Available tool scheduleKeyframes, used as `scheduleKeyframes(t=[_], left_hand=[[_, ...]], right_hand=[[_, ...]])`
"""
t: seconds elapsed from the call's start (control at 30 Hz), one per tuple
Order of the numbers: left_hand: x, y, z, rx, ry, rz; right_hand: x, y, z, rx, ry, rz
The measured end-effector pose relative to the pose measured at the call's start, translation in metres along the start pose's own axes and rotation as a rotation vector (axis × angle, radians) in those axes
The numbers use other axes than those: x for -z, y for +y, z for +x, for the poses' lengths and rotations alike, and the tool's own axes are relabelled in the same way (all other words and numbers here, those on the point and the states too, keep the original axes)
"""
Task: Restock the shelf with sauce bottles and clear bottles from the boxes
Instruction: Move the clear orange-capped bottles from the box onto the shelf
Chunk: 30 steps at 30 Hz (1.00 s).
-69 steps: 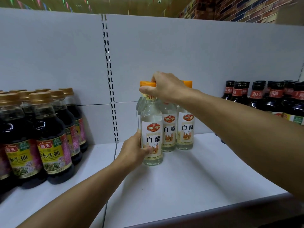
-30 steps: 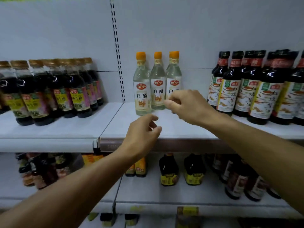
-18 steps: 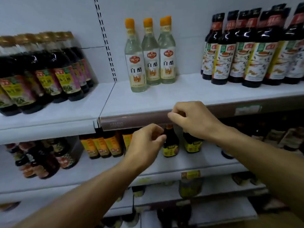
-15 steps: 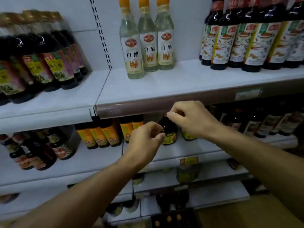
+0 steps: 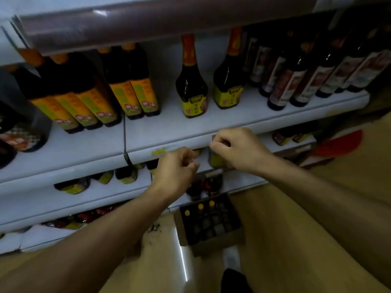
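While both forearms are reaching out over the floor [image 5: 349, 187], the left hand [image 5: 175, 168] and the right hand [image 5: 237, 146] are hovering side by side in front of the white shelf [image 5: 169, 127], fingers loosely curled and grasping nothing. Neither of the hands is touching a bottle. Below them, a cardboard box [image 5: 211, 223] is sitting on the floor against the foot of the shelving, its dividers showing; three orange-capped bottles [image 5: 200, 207] are standing in its far row, while the other cells are looking dark and their contents cannot be told. On the shelf, two dark sauce bottles [image 5: 191, 81] with red necks and yellow labels are standing upright near the middle, a group of orange-labelled dark bottles [image 5: 101, 96] is standing to their left, and a row of dark bottles with pale labels [image 5: 306, 77] is filling the right. More bottles [image 5: 124, 174] are lying half hidden on the lower shelves. A red object [image 5: 338, 142] is resting on the floor at the right, too blurred to name.
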<state>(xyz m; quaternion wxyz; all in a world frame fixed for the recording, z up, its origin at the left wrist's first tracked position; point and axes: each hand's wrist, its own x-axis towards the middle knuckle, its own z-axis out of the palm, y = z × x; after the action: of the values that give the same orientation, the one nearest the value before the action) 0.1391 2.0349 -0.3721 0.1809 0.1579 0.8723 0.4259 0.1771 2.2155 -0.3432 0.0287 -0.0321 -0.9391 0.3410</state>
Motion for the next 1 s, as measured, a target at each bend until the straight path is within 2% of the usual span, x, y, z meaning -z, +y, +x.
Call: scheduleKeyframes(t=[0.47,0.7,1.0], left_hand=[[-0.131,-0.157,0.022,0.310,-0.062,-0.002],[-0.208,-0.242,0.053,0.394,-0.104,-0.015],[-0.299,-0.338,0.094,0.461,-0.161,-0.046]], right_hand=[[-0.151,0.161,-0.029,-0.315,-0.252,0.031],[-0.243,0.246,-0.027,-0.450,-0.329,0.070],[-0.359,0.349,-0.009,-0.418,-0.364,-0.117]])
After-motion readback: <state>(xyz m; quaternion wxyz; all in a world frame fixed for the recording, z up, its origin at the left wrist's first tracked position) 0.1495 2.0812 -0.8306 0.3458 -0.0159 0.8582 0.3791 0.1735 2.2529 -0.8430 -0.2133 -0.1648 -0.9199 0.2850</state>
